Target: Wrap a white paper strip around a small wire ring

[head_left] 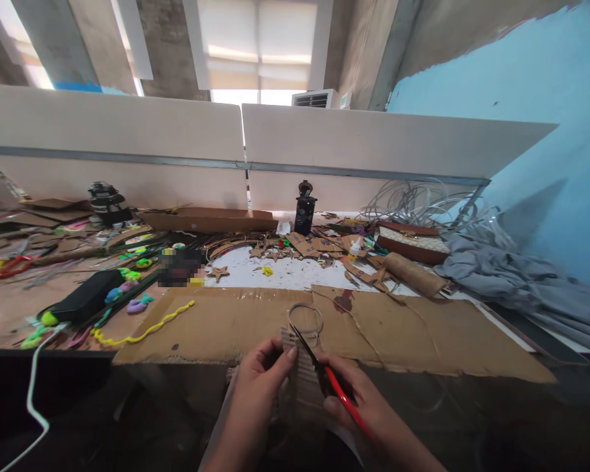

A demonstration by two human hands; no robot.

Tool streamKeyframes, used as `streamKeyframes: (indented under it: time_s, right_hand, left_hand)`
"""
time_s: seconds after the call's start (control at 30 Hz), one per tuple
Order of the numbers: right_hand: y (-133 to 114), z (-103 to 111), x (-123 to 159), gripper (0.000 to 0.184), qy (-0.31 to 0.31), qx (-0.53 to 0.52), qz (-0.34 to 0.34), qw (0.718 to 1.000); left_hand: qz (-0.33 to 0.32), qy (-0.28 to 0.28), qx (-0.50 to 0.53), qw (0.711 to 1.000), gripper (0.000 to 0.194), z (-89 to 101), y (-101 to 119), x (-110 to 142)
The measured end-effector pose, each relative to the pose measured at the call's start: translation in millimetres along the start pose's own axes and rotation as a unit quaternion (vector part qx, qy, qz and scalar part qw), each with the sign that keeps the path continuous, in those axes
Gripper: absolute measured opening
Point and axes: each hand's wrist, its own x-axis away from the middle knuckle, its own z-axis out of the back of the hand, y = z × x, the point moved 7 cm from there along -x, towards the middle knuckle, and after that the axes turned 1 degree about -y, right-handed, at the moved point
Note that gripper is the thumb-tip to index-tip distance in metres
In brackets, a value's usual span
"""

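Observation:
My left hand pinches a narrow strip of corrugated cardboard between thumb and fingers, just off the table's front edge. In my right hand is a pair of scissors with red handles and dark blades. The blades point up and left, with their tips at the cardboard; whether they are cutting through it I cannot tell. Right behind the tips a ring of pale thin wire or cord lies on the brown cardboard sheet. More ribbed cardboard hangs below, between my hands.
A yellow fuzzy stem and a black case lie to the left. Cardboard stars, a glue bottle, a black bottle and a cardboard tube are farther back. Grey cloth covers the right end.

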Motion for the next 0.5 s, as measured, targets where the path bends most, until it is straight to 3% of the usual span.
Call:
streamKeyframes:
  time_s: [0.5]
  right_hand:
    - [-16.2,-3.6,-0.2,0.064,-0.030,-0.023,-0.008,0.999]
  left_hand:
    - [-0.011,0.003,-0.040,0.999,0.029,4.9,-0.1,-1.6]
